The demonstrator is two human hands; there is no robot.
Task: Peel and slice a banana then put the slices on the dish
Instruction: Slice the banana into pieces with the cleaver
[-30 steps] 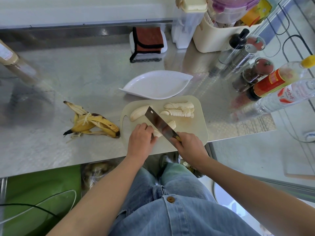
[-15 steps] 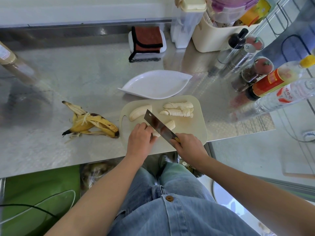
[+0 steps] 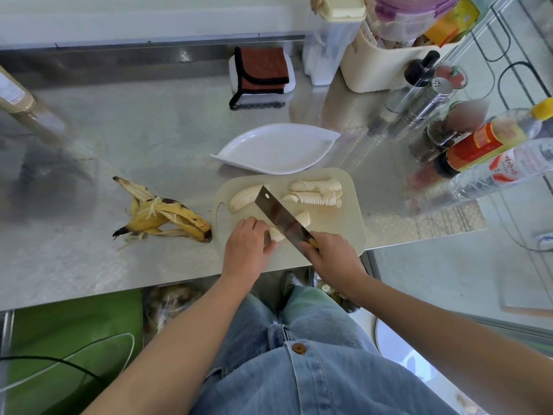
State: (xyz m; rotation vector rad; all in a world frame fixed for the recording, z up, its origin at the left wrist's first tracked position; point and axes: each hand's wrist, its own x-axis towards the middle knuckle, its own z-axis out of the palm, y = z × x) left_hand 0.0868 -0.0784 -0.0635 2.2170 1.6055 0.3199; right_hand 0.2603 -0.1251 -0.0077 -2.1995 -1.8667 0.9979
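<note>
A cream cutting board lies at the counter's front edge. My right hand grips the handle of a cleaver, whose blade crosses a peeled banana piece. With curled fingers, my left hand holds that piece's near end down. Another uncut banana piece sits at the board's far left. Two rows of cut slices lie at the far right of the board. The white leaf-shaped dish stands just behind the board, with nothing on it.
The banana peel lies left of the board. A folded brown cloth sits at the back. Bottles, shakers and a cream bin crowd the right side. The counter edge runs just under my hands.
The cleaver has shifted slightly along the banana piece between cuts, and both hands stay in the same place on the board.
</note>
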